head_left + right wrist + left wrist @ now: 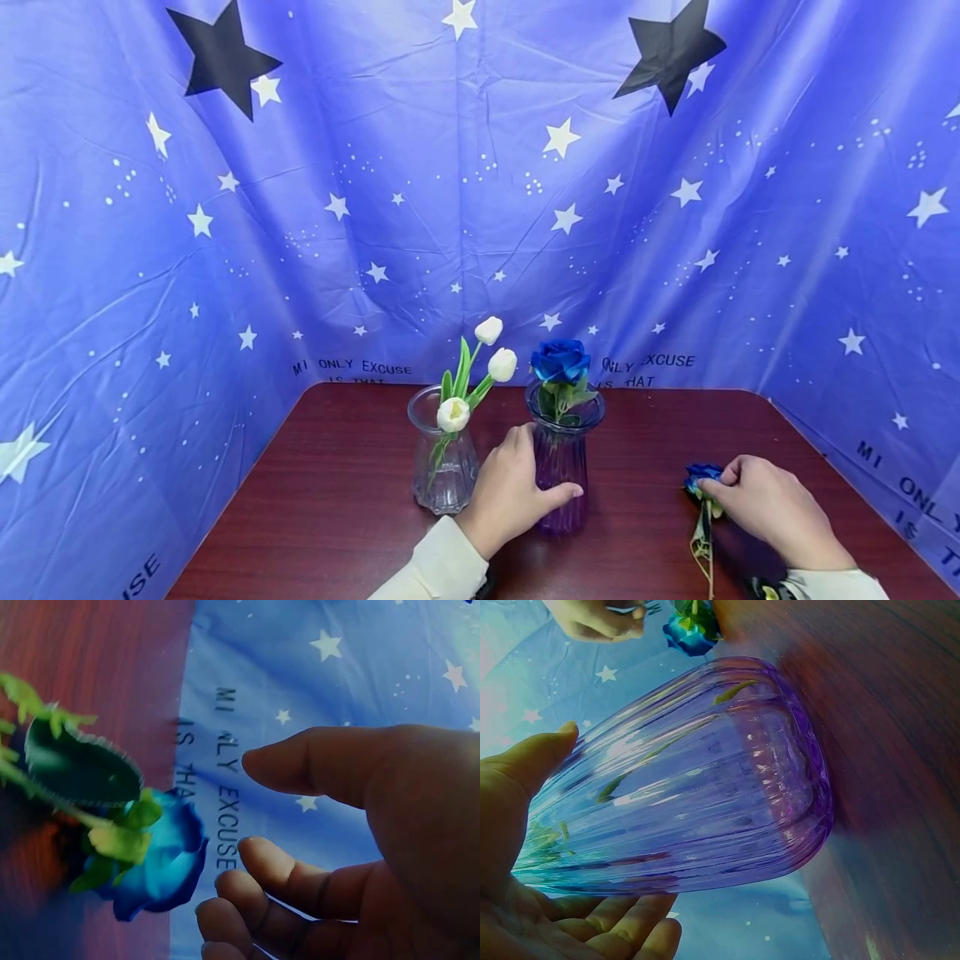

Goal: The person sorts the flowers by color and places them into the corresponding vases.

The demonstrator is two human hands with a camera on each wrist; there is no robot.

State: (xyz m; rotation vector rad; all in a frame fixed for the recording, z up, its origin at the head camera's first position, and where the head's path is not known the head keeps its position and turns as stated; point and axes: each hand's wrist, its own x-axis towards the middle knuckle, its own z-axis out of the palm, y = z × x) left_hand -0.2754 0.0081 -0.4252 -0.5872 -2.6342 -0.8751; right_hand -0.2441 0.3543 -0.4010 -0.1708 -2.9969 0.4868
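My left hand (510,492) holds a purple ribbed glass vase (562,462) around its side, thumb across the front. In the left wrist view, thumb and fingers lie on opposite sides of the vase (705,780). A blue rose (561,361) stands in its mouth, its stem showing through the glass. To the right, a second blue rose (701,477) lies on the table with its stem toward me. Over its bloom is my right hand (772,504). The right wrist view shows thumb and fingers spread apart beside the rose (161,859), nothing between them.
A clear glass vase (442,483) with several white tulips (453,415) stands just left of my left hand. Both vases are on a dark red wooden table (322,475). A blue star-printed cloth (465,208) hangs behind and along both sides.
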